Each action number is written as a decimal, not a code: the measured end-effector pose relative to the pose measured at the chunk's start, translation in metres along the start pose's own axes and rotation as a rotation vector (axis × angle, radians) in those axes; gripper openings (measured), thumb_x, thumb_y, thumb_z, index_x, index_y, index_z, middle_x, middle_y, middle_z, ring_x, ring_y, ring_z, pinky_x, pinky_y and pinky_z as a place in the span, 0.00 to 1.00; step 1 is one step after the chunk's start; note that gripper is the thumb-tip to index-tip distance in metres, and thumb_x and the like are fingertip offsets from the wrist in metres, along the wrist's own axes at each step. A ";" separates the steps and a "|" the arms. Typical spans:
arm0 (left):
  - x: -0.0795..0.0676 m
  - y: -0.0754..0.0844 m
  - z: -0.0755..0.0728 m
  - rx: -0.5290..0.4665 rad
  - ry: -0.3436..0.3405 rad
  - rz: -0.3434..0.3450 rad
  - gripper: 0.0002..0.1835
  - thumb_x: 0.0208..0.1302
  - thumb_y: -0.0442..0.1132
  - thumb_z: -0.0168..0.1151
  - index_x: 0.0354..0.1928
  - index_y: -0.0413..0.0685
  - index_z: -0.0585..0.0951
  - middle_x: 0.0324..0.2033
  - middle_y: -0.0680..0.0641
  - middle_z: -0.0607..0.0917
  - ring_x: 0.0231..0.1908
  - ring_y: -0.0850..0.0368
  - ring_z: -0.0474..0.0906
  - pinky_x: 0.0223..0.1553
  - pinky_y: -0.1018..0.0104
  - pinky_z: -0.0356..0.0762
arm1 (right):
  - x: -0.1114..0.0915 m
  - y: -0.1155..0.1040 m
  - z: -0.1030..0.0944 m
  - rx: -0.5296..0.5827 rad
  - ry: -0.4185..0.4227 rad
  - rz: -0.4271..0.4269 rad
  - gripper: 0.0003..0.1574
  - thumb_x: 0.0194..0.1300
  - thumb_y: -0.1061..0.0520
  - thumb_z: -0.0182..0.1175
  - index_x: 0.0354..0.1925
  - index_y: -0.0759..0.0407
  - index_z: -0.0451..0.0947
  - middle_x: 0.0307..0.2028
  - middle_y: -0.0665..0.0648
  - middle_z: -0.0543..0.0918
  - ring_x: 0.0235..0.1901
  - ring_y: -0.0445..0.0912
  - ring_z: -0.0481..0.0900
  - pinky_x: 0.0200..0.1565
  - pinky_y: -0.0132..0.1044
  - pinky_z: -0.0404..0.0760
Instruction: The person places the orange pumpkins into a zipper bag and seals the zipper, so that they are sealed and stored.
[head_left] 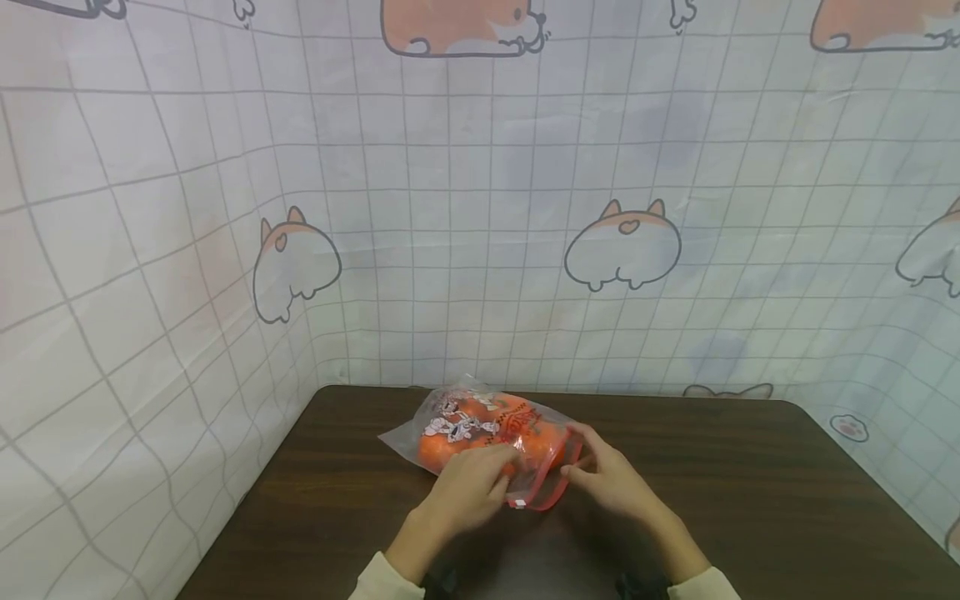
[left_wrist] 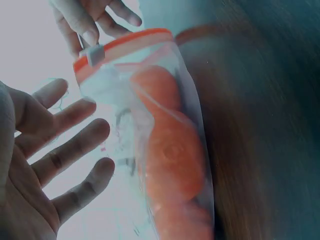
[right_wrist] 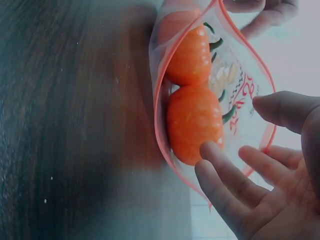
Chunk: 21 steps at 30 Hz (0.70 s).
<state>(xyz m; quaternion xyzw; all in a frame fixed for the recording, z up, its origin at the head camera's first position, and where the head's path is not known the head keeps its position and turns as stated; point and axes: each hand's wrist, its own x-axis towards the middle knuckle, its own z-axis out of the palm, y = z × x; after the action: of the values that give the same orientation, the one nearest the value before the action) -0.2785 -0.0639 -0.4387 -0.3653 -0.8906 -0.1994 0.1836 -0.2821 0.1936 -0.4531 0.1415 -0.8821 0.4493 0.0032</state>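
A clear zip bag [head_left: 552, 497] with red print and a red zip rim lies on its side on the dark table, its mouth gaping toward me. Several small orange pumpkins [right_wrist: 195, 120] with curled green stems fill it. My left hand [head_left: 474, 487] is over the bag's left front side; its fingers [left_wrist: 75, 150] are spread and grip nothing. By the right side of the mouth is my right hand [head_left: 617, 479], its fingers [right_wrist: 225, 185] loosely extended at the rim. A pale zip slider [left_wrist: 95, 55] sits at one end of the rim.
The brown table [head_left: 712, 467] extends to both sides of the bag. A white grid-patterned cloth [head_left: 465, 208] with cartoon dogs hangs behind it and along the left and right sides.
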 end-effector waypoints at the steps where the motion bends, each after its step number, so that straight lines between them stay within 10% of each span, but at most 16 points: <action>1: -0.001 0.000 0.000 0.005 -0.006 -0.002 0.12 0.60 0.33 0.59 0.42 0.56 0.84 0.37 0.59 0.87 0.37 0.64 0.80 0.39 0.65 0.80 | 0.000 0.001 0.000 0.001 0.009 0.007 0.44 0.70 0.52 0.64 0.77 0.54 0.58 0.62 0.68 0.79 0.48 0.51 0.85 0.42 0.46 0.83; 9: -0.003 -0.004 0.003 0.043 -0.132 0.043 0.12 0.46 0.40 0.71 0.36 0.59 0.83 0.34 0.60 0.83 0.38 0.65 0.73 0.42 0.69 0.74 | 0.000 0.004 -0.003 -0.001 0.024 -0.003 0.43 0.71 0.54 0.63 0.77 0.56 0.58 0.73 0.67 0.68 0.50 0.50 0.85 0.44 0.45 0.84; 21: 0.001 -0.004 0.002 0.018 -0.139 0.083 0.04 0.54 0.43 0.74 0.29 0.64 0.86 0.25 0.65 0.84 0.27 0.73 0.68 0.33 0.75 0.66 | -0.005 -0.007 -0.018 -0.010 0.064 -0.032 0.29 0.71 0.57 0.62 0.66 0.61 0.67 0.51 0.60 0.82 0.44 0.49 0.82 0.42 0.39 0.81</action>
<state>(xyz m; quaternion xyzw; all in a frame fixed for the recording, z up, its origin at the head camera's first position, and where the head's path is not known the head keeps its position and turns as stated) -0.2824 -0.0649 -0.4412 -0.4132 -0.8870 -0.1579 0.1327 -0.2782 0.2055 -0.4373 0.1413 -0.8813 0.4492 0.0394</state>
